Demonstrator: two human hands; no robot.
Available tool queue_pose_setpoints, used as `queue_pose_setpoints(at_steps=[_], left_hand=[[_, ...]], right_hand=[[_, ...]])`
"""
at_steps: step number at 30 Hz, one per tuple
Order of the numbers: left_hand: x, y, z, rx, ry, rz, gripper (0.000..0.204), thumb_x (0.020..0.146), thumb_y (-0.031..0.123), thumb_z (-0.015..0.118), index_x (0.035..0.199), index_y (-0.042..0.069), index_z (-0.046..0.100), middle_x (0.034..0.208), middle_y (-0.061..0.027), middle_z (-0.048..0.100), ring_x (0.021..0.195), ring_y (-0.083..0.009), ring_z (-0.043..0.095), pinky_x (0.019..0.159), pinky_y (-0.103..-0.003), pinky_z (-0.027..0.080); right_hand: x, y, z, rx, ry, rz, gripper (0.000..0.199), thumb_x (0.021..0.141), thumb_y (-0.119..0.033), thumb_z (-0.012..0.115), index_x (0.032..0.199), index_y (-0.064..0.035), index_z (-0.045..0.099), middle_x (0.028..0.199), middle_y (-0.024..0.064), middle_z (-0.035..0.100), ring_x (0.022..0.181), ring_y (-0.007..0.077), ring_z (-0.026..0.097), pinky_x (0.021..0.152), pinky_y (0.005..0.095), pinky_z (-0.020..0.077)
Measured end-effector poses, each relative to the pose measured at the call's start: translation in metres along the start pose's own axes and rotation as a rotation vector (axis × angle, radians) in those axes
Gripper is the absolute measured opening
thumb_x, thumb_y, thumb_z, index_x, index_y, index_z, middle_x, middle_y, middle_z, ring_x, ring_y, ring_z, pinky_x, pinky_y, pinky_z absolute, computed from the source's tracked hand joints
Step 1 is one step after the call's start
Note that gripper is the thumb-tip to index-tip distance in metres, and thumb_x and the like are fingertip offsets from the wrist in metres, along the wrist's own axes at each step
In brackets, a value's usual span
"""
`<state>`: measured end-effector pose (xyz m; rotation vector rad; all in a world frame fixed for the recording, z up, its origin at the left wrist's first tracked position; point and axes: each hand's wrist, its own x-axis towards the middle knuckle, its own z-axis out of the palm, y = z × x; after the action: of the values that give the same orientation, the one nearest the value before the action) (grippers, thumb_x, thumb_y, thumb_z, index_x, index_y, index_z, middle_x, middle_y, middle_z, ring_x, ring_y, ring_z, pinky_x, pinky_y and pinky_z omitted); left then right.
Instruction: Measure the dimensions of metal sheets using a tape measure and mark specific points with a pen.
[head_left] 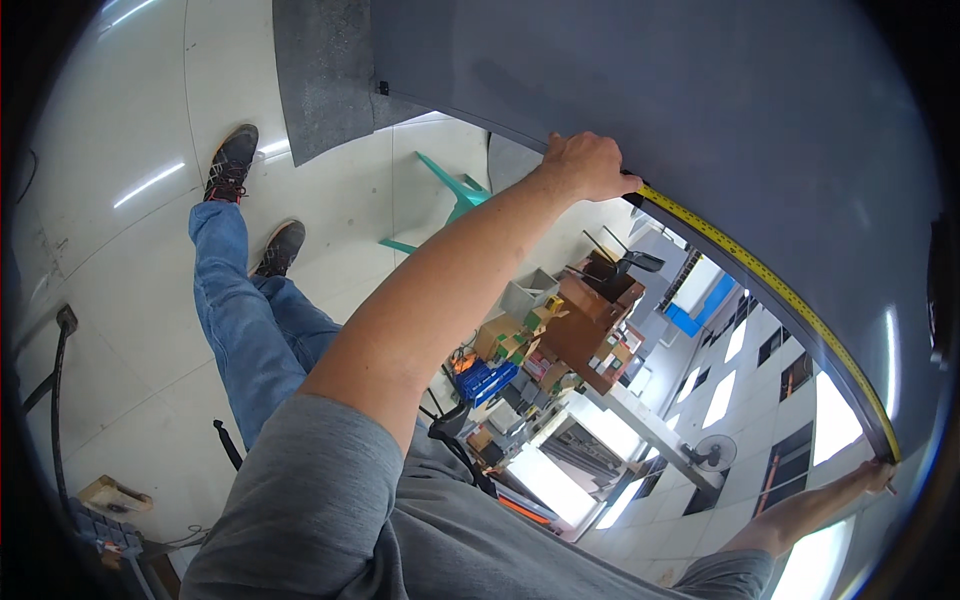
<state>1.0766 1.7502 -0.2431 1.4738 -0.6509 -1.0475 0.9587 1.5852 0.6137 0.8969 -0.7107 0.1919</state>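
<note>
A yellow tape measure [770, 275] is stretched along the edge of a large dark grey panel [640, 80]. My left hand [587, 165] is closed at the tape's upper end, its fingers partly hidden against the panel edge. A small black part shows beneath that hand; I cannot make out whether it is the tape's case. At the far right, my right hand [878, 477] pinches the tape's other end by the panel's corner. Between the hands the blade follows the edge, which bends in the fisheye picture.
A green stool [455, 195] stands on the pale tiled floor [120, 250] under my left arm. Beyond are brown cardboard boxes [585, 325], a blue crate [487, 383] and a standing fan [715, 453]. A grey mat [320, 80] lies near my shoes [233, 160].
</note>
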Motion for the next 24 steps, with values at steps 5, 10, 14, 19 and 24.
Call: queue_pose_setpoints(at_steps=[5, 10, 14, 19, 24], left_hand=[[0.000, 0.000, -0.002, -0.016, -0.013, 0.000, 0.052, 0.091, 0.058, 0.057, 0.093, 0.012, 0.080, 0.089, -0.0071, 0.074, 0.092, -0.0294, 0.068, 0.094, -0.053, 0.045], [-0.001, 0.001, -0.004, -0.009, -0.022, 0.000, 0.053, 0.091, 0.060, 0.057, 0.094, 0.012, 0.081, 0.091, -0.0072, 0.074, 0.093, -0.0298, 0.068, 0.095, -0.053, 0.045], [0.001, 0.001, -0.006, 0.004, -0.025, 0.001, 0.054, 0.091, 0.060, 0.056, 0.094, 0.012, 0.081, 0.093, -0.0073, 0.074, 0.093, -0.0300, 0.068, 0.095, -0.053, 0.045], [0.003, 0.001, -0.005, 0.013, -0.039, 0.005, 0.055, 0.091, 0.062, 0.056, 0.094, 0.012, 0.081, 0.093, -0.0073, 0.074, 0.093, -0.0300, 0.068, 0.096, -0.054, 0.045], [0.003, 0.002, -0.008, 0.012, -0.055, 0.007, 0.057, 0.091, 0.062, 0.056, 0.094, 0.011, 0.081, 0.093, -0.0078, 0.074, 0.093, -0.0301, 0.068, 0.096, -0.055, 0.045]], right_hand=[[-0.001, -0.005, -0.002, -0.055, -0.001, -0.003, 0.026, 0.098, -0.014, 0.066, 0.122, -0.0080, 0.061, 0.106, 0.0028, 0.070, 0.090, 0.0116, 0.070, 0.079, 0.0198, 0.0567], [-0.005, -0.010, -0.005, -0.107, -0.008, -0.009, 0.027, 0.097, -0.014, 0.066, 0.123, -0.0094, 0.061, 0.106, 0.0022, 0.070, 0.091, 0.0114, 0.070, 0.080, 0.0195, 0.0568], [-0.002, -0.007, 0.006, -0.148, -0.011, -0.009, 0.028, 0.097, -0.014, 0.066, 0.125, -0.0105, 0.060, 0.106, 0.0016, 0.070, 0.092, 0.0112, 0.070, 0.080, 0.0193, 0.0570], [0.014, 0.007, 0.028, -0.169, -0.005, -0.002, 0.028, 0.097, -0.014, 0.066, 0.125, -0.0111, 0.061, 0.106, 0.0014, 0.070, 0.092, 0.0111, 0.071, 0.080, 0.0192, 0.0569], [0.011, 0.003, 0.024, -0.076, 0.002, 0.012, 0.024, 0.099, -0.016, 0.064, 0.122, -0.0097, 0.063, 0.105, 0.0023, 0.071, 0.089, 0.0112, 0.070, 0.078, 0.0194, 0.0561]])
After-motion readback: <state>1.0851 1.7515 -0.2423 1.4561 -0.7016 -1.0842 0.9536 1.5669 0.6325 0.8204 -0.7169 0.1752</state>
